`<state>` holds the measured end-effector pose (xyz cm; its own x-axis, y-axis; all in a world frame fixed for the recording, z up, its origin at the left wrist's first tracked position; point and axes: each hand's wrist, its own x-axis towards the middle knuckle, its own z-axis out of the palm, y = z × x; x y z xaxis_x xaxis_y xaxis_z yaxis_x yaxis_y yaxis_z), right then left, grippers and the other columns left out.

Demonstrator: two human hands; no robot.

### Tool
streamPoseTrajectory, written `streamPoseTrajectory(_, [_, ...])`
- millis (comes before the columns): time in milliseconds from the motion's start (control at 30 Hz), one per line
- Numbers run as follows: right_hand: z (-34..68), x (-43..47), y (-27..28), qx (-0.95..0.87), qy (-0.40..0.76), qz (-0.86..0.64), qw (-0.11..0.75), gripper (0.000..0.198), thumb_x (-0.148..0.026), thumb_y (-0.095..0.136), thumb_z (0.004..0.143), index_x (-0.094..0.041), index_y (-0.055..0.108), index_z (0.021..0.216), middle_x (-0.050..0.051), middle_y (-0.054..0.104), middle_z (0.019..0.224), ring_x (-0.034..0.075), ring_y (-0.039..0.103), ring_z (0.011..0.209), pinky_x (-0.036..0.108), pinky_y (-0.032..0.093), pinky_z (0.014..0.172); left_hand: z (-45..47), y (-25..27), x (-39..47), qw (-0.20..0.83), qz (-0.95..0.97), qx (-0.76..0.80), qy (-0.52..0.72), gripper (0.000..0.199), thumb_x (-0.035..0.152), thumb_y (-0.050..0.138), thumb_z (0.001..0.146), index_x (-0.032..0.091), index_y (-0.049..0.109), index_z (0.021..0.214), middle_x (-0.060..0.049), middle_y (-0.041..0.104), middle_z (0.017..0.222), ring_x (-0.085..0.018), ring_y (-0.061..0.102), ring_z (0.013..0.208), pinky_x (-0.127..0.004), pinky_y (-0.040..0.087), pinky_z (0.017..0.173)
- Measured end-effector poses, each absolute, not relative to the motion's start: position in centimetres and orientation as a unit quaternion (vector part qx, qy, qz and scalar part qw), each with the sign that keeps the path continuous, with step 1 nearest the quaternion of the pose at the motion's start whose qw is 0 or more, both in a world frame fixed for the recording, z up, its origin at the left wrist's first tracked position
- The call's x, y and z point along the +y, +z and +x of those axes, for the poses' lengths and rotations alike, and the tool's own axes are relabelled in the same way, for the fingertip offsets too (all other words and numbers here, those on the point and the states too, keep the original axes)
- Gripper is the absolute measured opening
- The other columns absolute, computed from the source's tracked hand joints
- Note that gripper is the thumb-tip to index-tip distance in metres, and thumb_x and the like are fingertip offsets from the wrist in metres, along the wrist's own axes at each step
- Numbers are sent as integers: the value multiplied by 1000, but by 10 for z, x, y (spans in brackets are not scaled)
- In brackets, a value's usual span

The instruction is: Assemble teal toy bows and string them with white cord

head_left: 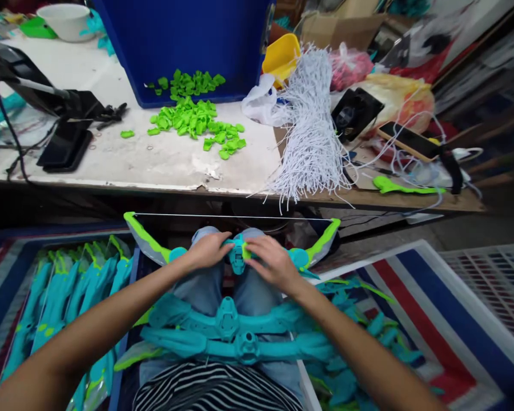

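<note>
A teal and green toy bow point(239, 260) lies across my knees, its white string point(231, 216) stretched along the far side. My left hand point(209, 249) is closed on the bow just left of its centre. At the right of the centre, my right hand point(274, 260) pinches a small bright green plastic piece point(245, 251) against the bow. Whether that piece is fastened to it, I cannot tell. Nearer my body, two more teal bow bodies point(227, 319) rest across my lap, one behind the other.
On the white table point(154, 162) sit a pile of green plastic pieces point(188, 117), a blue bin point(184, 45) and a bundle of white cords point(312, 125). Bagged bows point(64, 297) stand at left. At right, a striped-lined box point(428, 319) holds teal parts point(364, 331).
</note>
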<state>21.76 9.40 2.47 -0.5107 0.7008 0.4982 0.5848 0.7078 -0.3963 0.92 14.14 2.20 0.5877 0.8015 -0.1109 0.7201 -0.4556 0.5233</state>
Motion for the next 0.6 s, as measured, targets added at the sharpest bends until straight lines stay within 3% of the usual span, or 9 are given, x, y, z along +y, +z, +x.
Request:
streamPoseTrajectory(133, [213, 68, -6, -863, 62, -394, 311, 22, -25, 52, 92, -15, 64, 107, 12, 68, 107, 24, 59, 99, 41, 51, 84, 21, 23, 165, 390, 819, 416, -57, 37, 31, 46, 89, 14, 62, 117, -10, 65, 118, -23, 61, 106, -28, 44, 89])
streamPoseTrajectory(433, [209, 79, -12, -860, 103, -398, 303, 21, -25, 52, 92, -21, 66, 107, 8, 69, 110, 23, 57, 106, 43, 47, 88, 21, 11, 179, 529, 762, 371, -34, 39, 33, 48, 85, 9, 63, 111, -8, 67, 111, -21, 59, 101, -25, 44, 83])
streamPoseTrajectory(600, [207, 77, -13, -817, 167, -457, 310, 16, -27, 62, 85, -21, 65, 100, 8, 67, 112, 26, 53, 110, 46, 43, 93, 20, 14, 181, 530, 761, 370, -45, 48, 42, 56, 78, 10, 60, 115, -8, 63, 119, -23, 57, 105, -24, 42, 85])
